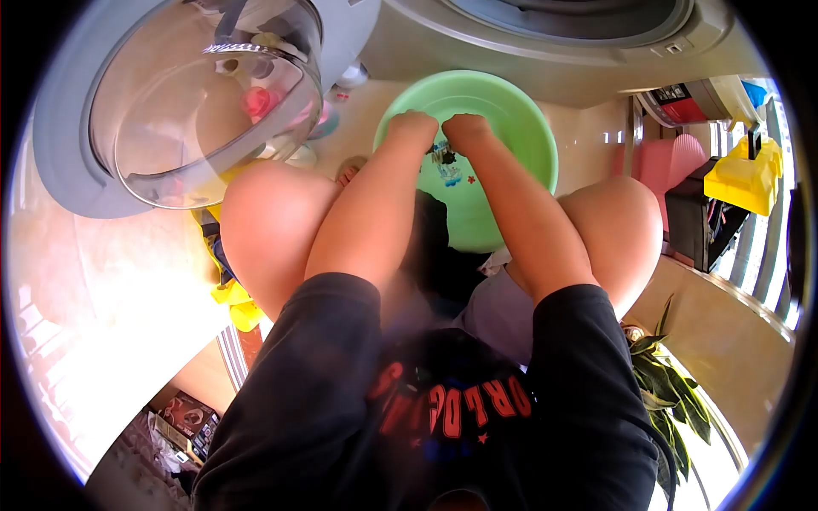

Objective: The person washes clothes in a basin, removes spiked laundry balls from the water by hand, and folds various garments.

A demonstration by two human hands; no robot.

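A light green plastic basin (pixel 521 119) stands on the floor between my knees, in front of a front-loading washing machine (pixel 554 55). My left hand (pixel 412 128) is over the left part of the basin, its fingers curled closed. Just right of it, a small gap away, my right hand (pixel 467 129) is closed too. Whatever the fingers hold, if anything, is hidden by the backs of the hands. A printed picture (pixel 446 162) shows on the basin's bottom below them. Black cloth (pixel 432 223) lies at the basin's near left side, partly hidden by my left arm.
The washing machine's round glass door (pixel 200 102) hangs open at the left. Yellow items (pixel 237 305) lie beside my left leg. At the right are a pink container (pixel 673 162), a black box (pixel 694 209) and a yellow container (pixel 745 177). A leafy plant (pixel 669 383) grows behind them.
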